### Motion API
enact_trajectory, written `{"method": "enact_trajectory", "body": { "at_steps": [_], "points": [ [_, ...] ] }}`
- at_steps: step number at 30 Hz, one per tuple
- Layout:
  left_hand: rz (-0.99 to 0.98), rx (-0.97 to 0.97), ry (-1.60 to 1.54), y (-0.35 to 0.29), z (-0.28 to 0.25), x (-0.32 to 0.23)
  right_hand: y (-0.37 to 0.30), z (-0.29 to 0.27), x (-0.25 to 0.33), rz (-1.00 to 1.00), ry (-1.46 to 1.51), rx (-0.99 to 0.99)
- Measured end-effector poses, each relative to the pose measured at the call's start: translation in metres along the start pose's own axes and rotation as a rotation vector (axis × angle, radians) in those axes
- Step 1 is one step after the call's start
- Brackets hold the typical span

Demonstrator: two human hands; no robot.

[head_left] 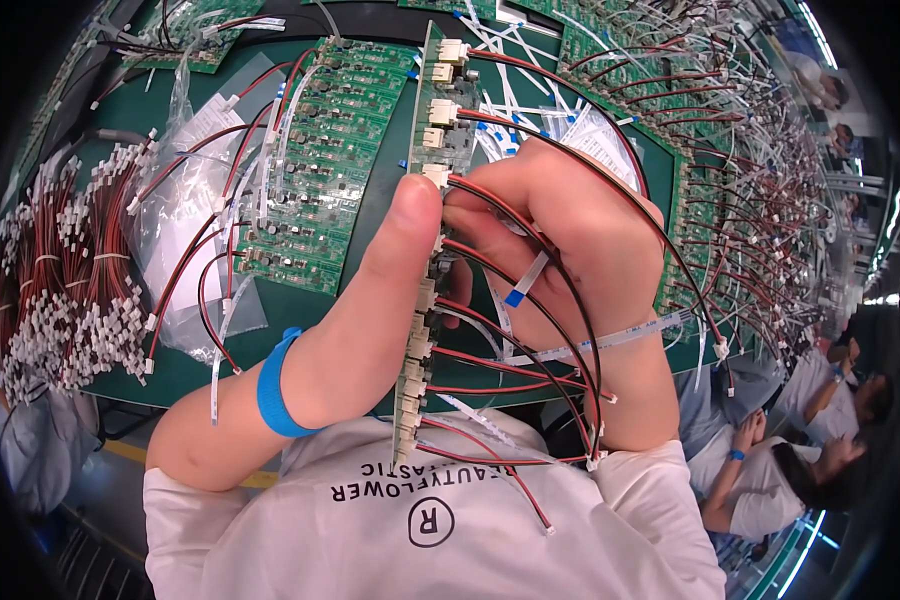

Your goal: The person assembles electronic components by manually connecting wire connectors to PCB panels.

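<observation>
A long green circuit board panel (425,130) stands on edge in front of me, a row of white connectors along it. My left hand (385,250) grips it, the thumb on the near edge and the other fingers mostly hidden behind. My right hand (595,220) is closed at the panel's right side, its fingertips pinched near a white connector (437,174); what lies between them is hidden. Red-and-black cables (545,365) run from the connectors to the right, some across my right hand. A short flat ribbon cable with a blue end (517,297) hangs by that palm.
Another panel (330,150) lies on the green table at left, near a clear plastic bag (185,210). Bundled red-and-black cables (70,270) are piled far left. Loose white ribbon cables (505,75) lie behind; wired boards (705,190) fill the right. Other people sit at lower right.
</observation>
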State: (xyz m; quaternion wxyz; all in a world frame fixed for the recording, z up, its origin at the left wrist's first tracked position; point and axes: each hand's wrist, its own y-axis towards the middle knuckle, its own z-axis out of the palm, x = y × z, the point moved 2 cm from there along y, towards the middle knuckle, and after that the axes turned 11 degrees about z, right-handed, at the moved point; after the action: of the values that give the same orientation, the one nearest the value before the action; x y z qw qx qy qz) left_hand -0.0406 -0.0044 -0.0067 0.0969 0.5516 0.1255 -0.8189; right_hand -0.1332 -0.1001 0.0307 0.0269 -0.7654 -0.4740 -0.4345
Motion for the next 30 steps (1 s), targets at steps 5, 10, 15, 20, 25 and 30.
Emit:
{"method": "enact_trajectory", "body": {
  "at_steps": [5,10,15,20,25,30],
  "points": [
    [-0.057,0.053,0.006,0.000,0.000,-0.001,-0.002,-0.001,0.001,-0.031,-0.084,0.016],
    [-0.096,0.082,-0.012,0.001,0.001,0.003,-0.005,0.000,-0.004,-0.042,-0.142,0.045],
    [-0.149,0.096,-0.187,-0.002,-0.009,0.003,0.002,0.000,-0.007,0.042,0.137,0.032],
    [-0.129,-0.110,-0.222,0.003,0.004,-0.001,0.002,-0.004,-0.011,0.005,0.166,0.028],
    [-0.167,-0.116,-0.195,0.001,0.005,-0.004,0.003,-0.005,-0.009,0.004,0.119,0.037],
    [-0.153,-0.091,-0.141,0.001,0.003,-0.002,0.002,0.002,-0.011,-0.095,0.032,0.016]
  ]
}}
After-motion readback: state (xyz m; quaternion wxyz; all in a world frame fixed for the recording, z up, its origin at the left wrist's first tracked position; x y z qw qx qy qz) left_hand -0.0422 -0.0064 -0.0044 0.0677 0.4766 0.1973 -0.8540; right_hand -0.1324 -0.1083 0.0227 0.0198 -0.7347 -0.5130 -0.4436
